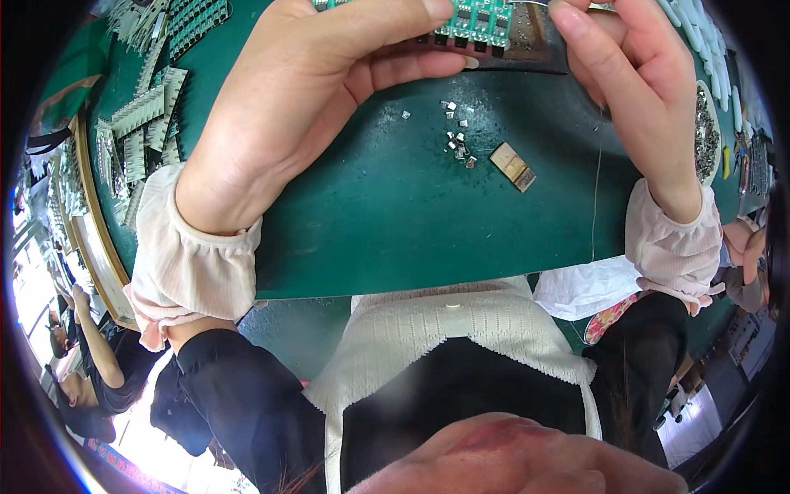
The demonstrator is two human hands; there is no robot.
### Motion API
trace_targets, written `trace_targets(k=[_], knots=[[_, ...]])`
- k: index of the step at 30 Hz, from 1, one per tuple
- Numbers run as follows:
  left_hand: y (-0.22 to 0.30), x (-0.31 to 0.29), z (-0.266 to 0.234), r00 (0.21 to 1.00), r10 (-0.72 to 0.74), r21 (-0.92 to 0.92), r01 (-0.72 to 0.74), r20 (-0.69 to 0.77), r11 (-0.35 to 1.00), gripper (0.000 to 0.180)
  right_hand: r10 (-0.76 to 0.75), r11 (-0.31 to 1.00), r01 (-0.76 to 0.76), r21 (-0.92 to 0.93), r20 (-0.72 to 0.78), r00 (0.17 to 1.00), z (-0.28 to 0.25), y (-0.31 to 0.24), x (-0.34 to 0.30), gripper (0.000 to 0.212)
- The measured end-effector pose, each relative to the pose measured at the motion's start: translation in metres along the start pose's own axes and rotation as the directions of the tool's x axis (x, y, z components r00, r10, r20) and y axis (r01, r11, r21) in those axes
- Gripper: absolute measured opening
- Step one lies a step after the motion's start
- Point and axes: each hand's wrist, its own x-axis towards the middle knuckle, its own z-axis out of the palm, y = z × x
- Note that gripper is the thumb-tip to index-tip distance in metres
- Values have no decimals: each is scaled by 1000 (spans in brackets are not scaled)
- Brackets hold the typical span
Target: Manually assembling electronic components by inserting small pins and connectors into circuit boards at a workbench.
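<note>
Along the upper edge of the view, my left hand (280, 107) grips a green circuit board (481, 26) with rows of small black chips, thumb on top and fingers beneath. The picture's edge cuts off part of the board. Just right of it, my right hand (638, 90) is closed, thumb against fingers; the view ends there, so what it pinches cannot be made out. A thin pale strand (597, 177) hangs below that hand. Under the hands lie several tiny silvery metal pieces (459, 142) and a small tan block (512, 167) with a dark scorched band.
Behind the board sits a dark-rimmed brown tray (535, 37). Pale comb-like strips (141, 115) and a dark green gridded panel (196, 26) lie left. White tubes (699, 33) and a dish of small metal parts (705, 136) stand right. Other people work at both sides.
</note>
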Motion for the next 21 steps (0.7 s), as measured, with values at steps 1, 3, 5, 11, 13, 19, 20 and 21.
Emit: trace_targets(k=[1, 3, 5, 11, 13, 19, 20, 21], knots=[[0, 0, -1, 1000, 12, -34, -11, 21, 999, 36, -3, 999, 3, 38, -1, 1000, 0, 3, -1, 10], [0, -1, -2, 999, 25, -31, -24, 39, 999, 36, 19, 998, -19, 62, 2, 1000, 0, 5, -1, 11], [1, 0, -2, 998, 37, -29, -35, 59, 999, 36, 41, 996, -41, 84, 4, 999, -1, 10, -2, 11], [0, 2, -6, 993, 42, -64, -36, 107, 997, 38, -40, 997, 38, -65, -34, 999, 5, 9, -4, 10], [0, 0, -3, 996, 49, -48, -46, 78, 998, 37, -59, 991, 55, -124, -30, 998, 6, 10, -3, 10], [-2, 5, 3, 1000, -10, 47, 10, 11, 999, 36, 276, 945, -276, 177, 25, 961, -10, -9, 1, 11], [-3, 5, 2, 1000, -9, 47, 9, 10, 999, 36, 286, 945, -283, 162, 5, 958, -14, -8, 2, 11], [-5, 5, 1, 1000, -19, -5, 19, 11, 1000, 35, 246, 967, -243, 77, -39, 968, -17, -8, 3, 11]])
